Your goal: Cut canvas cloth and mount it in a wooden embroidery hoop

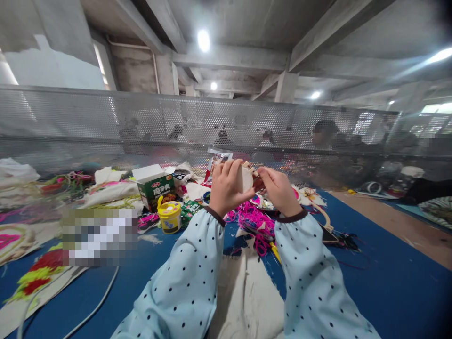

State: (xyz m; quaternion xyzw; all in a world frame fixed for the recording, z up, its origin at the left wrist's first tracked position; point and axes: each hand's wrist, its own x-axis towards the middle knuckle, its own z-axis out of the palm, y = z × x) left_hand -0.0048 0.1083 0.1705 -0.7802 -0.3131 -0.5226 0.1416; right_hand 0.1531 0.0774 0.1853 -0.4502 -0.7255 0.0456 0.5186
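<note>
My left hand [226,186] is raised above the table, fingers wrapped round a small pale wooden piece [245,179]. My right hand [280,188] pinches the same piece from the right, at a small brown part on its top edge. Both sleeves are light blue with dark dots. Beneath the hands lies a tangle of pink yarn [252,219] on the blue table [370,273]. A cream cloth [243,292] lies between my forearms.
A yellow-lidded jar [170,215] and a green-and-white carton [155,186] stand left of my hands. Embroidered cloths with red and yellow yarn [38,273] cover the left side. A perforated metal screen [141,122] runs across the back, with people behind it.
</note>
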